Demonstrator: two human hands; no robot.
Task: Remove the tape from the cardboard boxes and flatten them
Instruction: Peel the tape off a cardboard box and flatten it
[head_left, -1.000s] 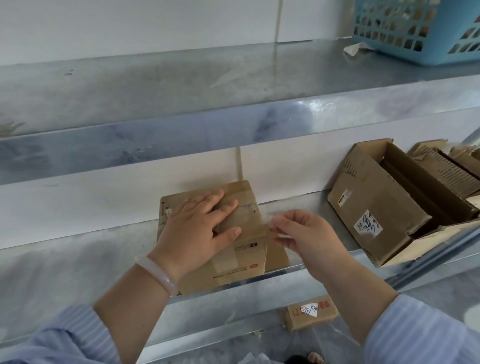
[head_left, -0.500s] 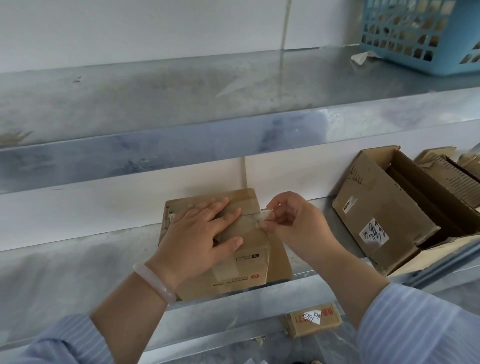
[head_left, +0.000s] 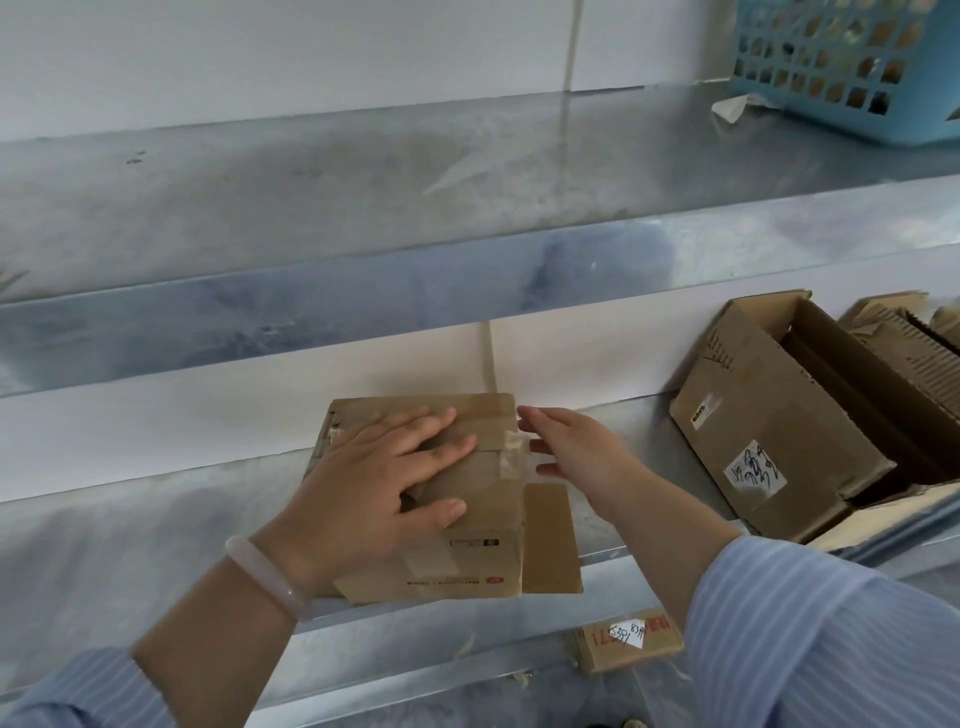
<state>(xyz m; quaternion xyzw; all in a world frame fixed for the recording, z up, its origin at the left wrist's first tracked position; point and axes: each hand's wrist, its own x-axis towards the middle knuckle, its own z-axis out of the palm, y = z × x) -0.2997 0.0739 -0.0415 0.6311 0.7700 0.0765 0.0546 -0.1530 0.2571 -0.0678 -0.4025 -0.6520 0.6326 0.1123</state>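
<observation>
On the left, the left hand (head_left: 374, 493), with a pale bracelet (head_left: 270, 577) on its wrist, lies flat on top of the small box (head_left: 478, 566). Its fingers are spread and straight. It presses the box down on the metal shelf (head_left: 130, 519), the same as a second ago. Its grip is wide and closes on nothing.

The box sits near the front edge of the shelf. A strip of tape (head_left: 509, 457) runs across its top and down its right side. The end of the tape looks wrinkled and a bit loose.

The change is in the right hand (head_left: 582, 457). A second ago its finger and thumb pinch the end of the tape and pull it. Half a second ago they pinch it again, right at the edge of the box. Now the fingers are straight and apart, just beside the box. This grip is wide and holds nothing.

So the tape has slipped free, or the hand has let it go. The tape is not off yet, and the box is not flat yet. I think the hand must pinch the loose end again and pull.

Further right, a big open box (head_left: 769, 452) leans on the same shelf. A blue basket (head_left: 841, 67) stands on the shelf above.
</observation>
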